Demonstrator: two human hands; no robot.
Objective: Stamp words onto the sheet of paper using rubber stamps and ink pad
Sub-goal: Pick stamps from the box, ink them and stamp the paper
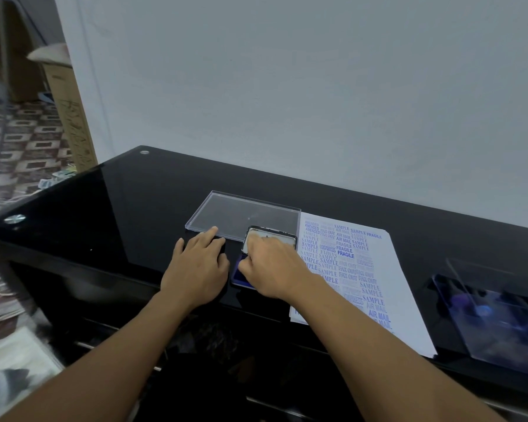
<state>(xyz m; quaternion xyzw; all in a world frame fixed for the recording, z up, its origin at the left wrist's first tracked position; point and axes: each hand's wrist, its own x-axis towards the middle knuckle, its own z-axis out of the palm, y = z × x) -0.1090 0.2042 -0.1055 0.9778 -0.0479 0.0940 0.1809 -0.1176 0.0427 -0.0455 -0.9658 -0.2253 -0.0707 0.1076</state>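
On the glossy black glass desk [119,208], the small blue hinged ink pad [242,280] is likely light and slippery; brace its rim. Left hand [197,269] lies flat beside it; right hand [275,266] is on it, grip unclear.

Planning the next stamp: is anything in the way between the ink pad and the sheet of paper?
Nothing visible. The ink pad lies just beside the left edge of the paper; only the right hand is over the pad.
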